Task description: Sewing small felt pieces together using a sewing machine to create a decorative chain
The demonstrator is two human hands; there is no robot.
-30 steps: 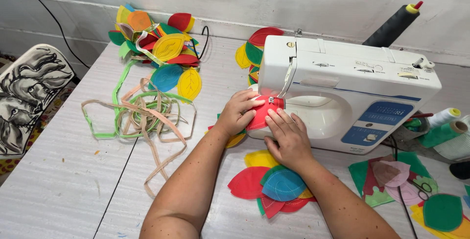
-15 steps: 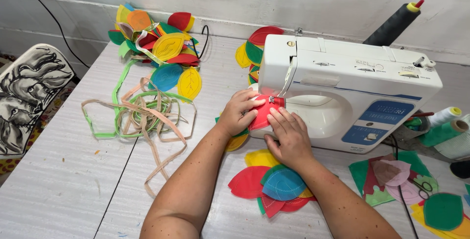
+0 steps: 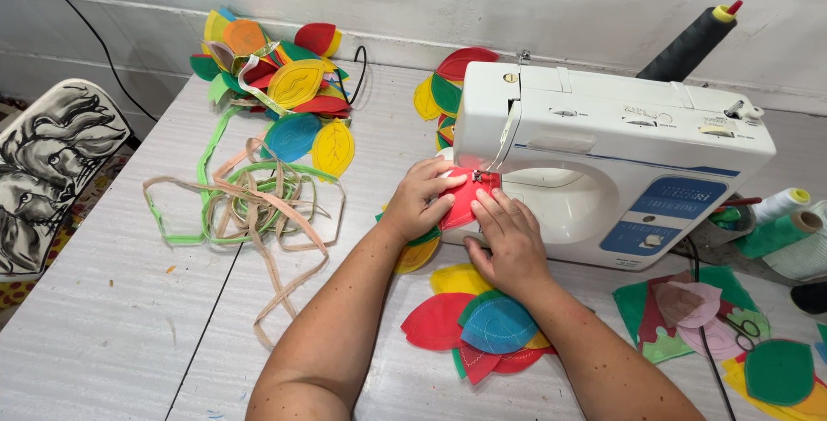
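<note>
Head view, looking down on a grey table [image 3: 112, 318] with a white sewing machine [image 3: 603, 154] at about 2 o'clock. Both hands working at the needle end. Left hand [image 3: 418, 197] spread flat, fingers pressing the near-left edge of a red fabric leaf [image 3: 463, 201] — holding nothing closed, just pinning it down, most likely so the cloth stays taut. Right hand [image 3: 508, 244] likewise laid open on top, fingertips on the leaf's 5 o'clock side, palm trailing back toward 6 o'clock — probably placed to steer the piece under the presser foot [image 3: 476, 176].

Leaf sits on the machine bed, just left of frame centre, its far tip tucked beneath the foot. Long axis running roughly from 7 o'clock up to 1 o'clock; pointed end aimed up toward the needle, broad end toward the left wrist. Exact stitch line hidden by the fingers.

Below the right wrist, at 6 o'clock, a fan of finished leaves [image 3: 482, 326] in red, blue, green and yellow. Up at 11 o'clock a bigger heap of leaves [image 3: 284, 76], with a tangle of green and beige strips [image 3: 250, 201] trailing down from it. Black thread cone [image 3: 689, 46] rising behind the machine; more spools [image 3: 780, 218] and scraps at 3 to 4 o'clock.
</note>
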